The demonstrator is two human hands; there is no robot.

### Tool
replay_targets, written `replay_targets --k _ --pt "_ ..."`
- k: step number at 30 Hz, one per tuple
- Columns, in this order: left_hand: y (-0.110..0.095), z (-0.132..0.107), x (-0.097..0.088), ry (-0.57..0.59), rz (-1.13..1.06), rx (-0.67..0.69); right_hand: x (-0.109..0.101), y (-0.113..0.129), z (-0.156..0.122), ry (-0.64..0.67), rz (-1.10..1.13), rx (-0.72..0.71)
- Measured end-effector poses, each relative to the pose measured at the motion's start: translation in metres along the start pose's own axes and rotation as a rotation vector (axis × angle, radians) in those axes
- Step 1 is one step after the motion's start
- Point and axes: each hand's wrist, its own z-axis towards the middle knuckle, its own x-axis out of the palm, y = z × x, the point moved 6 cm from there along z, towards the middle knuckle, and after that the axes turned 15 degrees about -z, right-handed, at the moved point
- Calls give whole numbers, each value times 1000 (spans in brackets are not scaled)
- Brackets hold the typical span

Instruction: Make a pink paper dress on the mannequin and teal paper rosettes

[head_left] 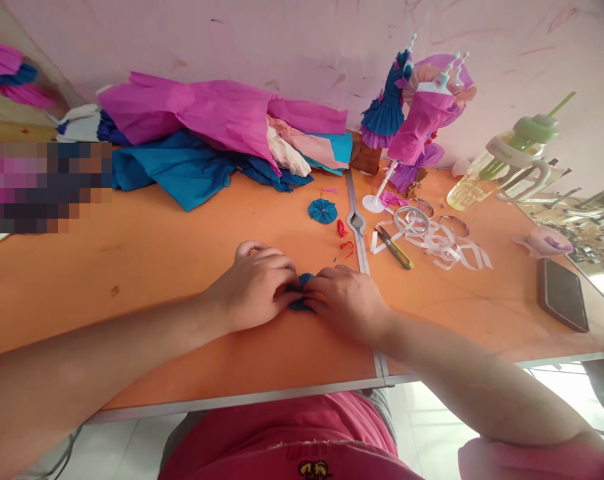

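Observation:
Between my two hands, near the front of the orange table, lies a small piece of blue crepe paper (306, 280), mostly covered by fingers. My left hand (259, 287) pinches its left side, and my right hand (347, 297) grips the right side with thumb and fingers drawn together. Just beyond them rests a round pleated blue paper rosette (323, 211) with a pink dot at its centre. Small red scraps (341, 228) lie between the rosette and my right hand.
Pink crepe paper (192, 110) and blue crepe paper (177, 167) are heaped along the wall. To the right are yellow-handled snips (395, 248), tangled white tape (439, 243), small dressed stands (422, 123), a drink bottle (502, 160) and a phone (563, 295). A metal seam (361, 250) crosses the table.

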Motion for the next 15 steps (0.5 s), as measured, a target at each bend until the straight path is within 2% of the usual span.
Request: replay_targets --k 8,15 --pt "-3 -2 0 8 7 6 7 -9 3 56 146 105" --pt "-6 -6 1 67 -16 -63 11 -10 3 95 147 125"
